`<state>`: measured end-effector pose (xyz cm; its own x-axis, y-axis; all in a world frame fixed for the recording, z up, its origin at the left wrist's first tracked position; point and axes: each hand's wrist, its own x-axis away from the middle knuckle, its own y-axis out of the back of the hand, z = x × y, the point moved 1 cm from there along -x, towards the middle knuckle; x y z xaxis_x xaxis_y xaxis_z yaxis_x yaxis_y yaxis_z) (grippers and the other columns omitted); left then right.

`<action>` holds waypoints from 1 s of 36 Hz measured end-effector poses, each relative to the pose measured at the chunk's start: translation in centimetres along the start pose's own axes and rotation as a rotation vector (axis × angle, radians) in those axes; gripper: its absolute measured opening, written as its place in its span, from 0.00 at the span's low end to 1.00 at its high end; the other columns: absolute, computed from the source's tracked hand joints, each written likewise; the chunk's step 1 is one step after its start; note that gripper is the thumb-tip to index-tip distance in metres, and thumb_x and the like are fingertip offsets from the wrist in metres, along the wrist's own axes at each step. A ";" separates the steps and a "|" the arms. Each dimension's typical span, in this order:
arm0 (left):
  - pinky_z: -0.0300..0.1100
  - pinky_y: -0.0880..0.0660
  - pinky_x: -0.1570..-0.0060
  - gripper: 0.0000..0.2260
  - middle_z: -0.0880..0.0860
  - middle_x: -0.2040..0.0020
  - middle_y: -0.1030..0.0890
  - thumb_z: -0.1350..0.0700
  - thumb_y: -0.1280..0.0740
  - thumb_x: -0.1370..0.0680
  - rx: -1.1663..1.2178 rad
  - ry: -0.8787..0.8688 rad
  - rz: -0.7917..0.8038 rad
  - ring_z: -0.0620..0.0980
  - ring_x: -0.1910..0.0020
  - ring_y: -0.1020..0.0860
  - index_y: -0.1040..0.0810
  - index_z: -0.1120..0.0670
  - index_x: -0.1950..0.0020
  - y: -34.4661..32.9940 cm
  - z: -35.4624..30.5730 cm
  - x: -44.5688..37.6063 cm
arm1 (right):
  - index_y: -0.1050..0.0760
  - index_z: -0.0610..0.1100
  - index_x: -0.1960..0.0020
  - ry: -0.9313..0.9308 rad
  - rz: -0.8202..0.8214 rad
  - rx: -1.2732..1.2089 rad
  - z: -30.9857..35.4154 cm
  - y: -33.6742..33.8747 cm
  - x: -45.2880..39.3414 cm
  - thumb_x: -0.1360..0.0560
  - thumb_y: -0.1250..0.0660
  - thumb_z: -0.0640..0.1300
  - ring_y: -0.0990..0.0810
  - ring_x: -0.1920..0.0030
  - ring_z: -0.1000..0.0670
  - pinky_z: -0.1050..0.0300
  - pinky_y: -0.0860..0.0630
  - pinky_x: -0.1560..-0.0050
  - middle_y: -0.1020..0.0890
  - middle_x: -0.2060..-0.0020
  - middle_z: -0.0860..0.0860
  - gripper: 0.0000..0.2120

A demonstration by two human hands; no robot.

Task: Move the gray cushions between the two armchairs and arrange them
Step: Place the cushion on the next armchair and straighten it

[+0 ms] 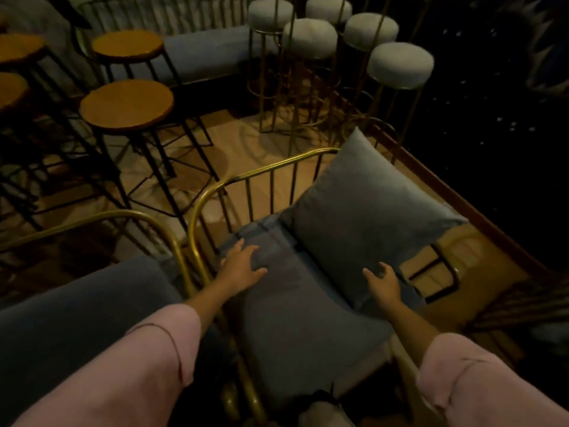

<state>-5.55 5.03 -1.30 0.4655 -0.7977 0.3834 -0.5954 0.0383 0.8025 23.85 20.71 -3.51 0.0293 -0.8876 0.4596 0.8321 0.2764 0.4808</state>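
now both hands [243, 266] open on the plump, smooth gray cushions [366, 217]

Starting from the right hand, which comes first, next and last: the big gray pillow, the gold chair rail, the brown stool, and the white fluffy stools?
From the right hand:
1. Gray pillow, touching the fingers, leaning on the chair's right side.
2. Gold chair rail, past the seat, up and to the left.
3. Brown stool, farther left on the floor.
4. White stools, clustered at the back.

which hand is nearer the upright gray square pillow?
Right. The right hand touches the upright gray square pillow at its lower corner; the left hand rests apart on the flat gray seat cushion.
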 end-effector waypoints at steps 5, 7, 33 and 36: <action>0.54 0.36 0.28 0.38 0.57 0.21 0.40 0.42 0.25 0.31 0.056 0.051 0.072 0.58 0.23 0.39 0.34 0.52 0.26 -2.8 -5.7 -8.0 | 0.41 0.39 0.23 -0.035 -0.094 -0.136 -0.9 2.8 -7.4 0.26 0.28 0.53 0.32 0.27 0.37 0.43 0.33 0.29 0.31 0.26 0.40 0.39; 0.53 0.35 0.29 0.36 0.58 0.23 0.37 0.44 0.25 0.30 0.165 0.114 0.089 0.58 0.25 0.37 0.32 0.55 0.27 -4.4 -7.9 -11.0 | 0.46 0.43 0.21 -0.024 -0.176 -0.133 -1.0 3.5 -9.9 0.30 0.28 0.61 0.36 0.25 0.38 0.40 0.36 0.27 0.35 0.23 0.41 0.47; 0.49 0.27 0.39 0.28 0.50 0.45 0.18 0.27 0.41 0.29 1.675 0.792 -0.020 0.52 0.46 0.21 0.20 0.47 0.44 -23.5 -15.8 -25.6 | 0.40 0.52 0.23 0.396 -0.248 0.649 8.3 7.4 -30.6 0.31 0.46 0.77 0.31 0.28 0.40 0.35 0.44 0.28 0.28 0.28 0.45 0.44; 0.51 0.27 0.39 0.28 0.51 0.44 0.17 0.30 0.43 0.25 1.803 0.721 -0.002 0.54 0.45 0.21 0.20 0.49 0.41 -23.2 -16.4 -25.6 | 0.36 0.51 0.26 0.279 -0.114 0.595 9.8 8.1 -31.5 0.39 0.46 0.84 0.28 0.30 0.39 0.35 0.40 0.29 0.26 0.30 0.45 0.52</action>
<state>7.07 34.46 -22.28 0.3265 -0.4207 0.8464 -0.2427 -0.9028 -0.3551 24.26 54.49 -6.80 0.1676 -0.9634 0.2094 0.3937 0.2601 0.8817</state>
